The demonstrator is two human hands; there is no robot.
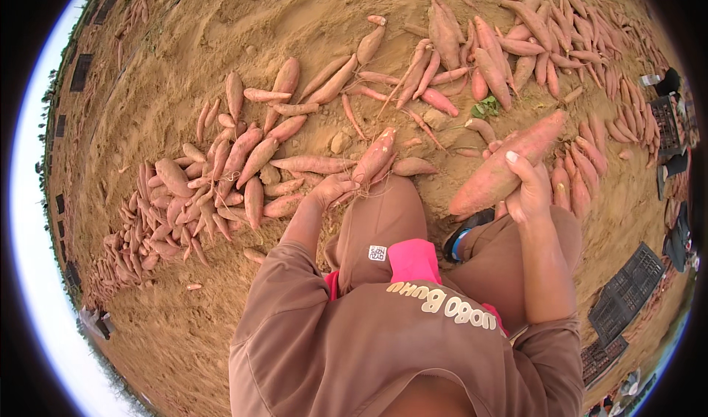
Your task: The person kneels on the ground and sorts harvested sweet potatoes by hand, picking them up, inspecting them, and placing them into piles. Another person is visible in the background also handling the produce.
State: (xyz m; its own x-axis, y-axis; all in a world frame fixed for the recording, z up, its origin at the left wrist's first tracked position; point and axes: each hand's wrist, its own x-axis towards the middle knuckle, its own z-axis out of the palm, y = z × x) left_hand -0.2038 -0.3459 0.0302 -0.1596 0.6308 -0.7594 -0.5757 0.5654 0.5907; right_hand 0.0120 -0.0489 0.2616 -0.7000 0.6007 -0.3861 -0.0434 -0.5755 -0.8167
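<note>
My right hand (pixel 528 187) grips a large pink-skinned sweet potato (pixel 508 165), held at a slant above my right knee. Near my left knee, my left hand (pixel 337 189) has its fingers closed around the lower end of a smaller sweet potato (pixel 375 154) with thin roots hanging from it; one or more others lie against it, partly hidden. A single sweet potato (pixel 415 166) rests just past that knee. To the left spreads a long heap of soil-dusted sweet potatoes (pixel 176 179). More sweet potatoes (pixel 489 57) lie scattered and piled on the sandy soil ahead and to the right.
Black plastic crates (pixel 628 292) lie on the ground at right, with another crate (pixel 666 124) farther up. Parts of other people (pixel 675 240) show at the right rim. A small green leafy sprig (pixel 485 107) and soil clods (pixel 338 142) lie ahead. More dark crates (pixel 81 73) stand far left.
</note>
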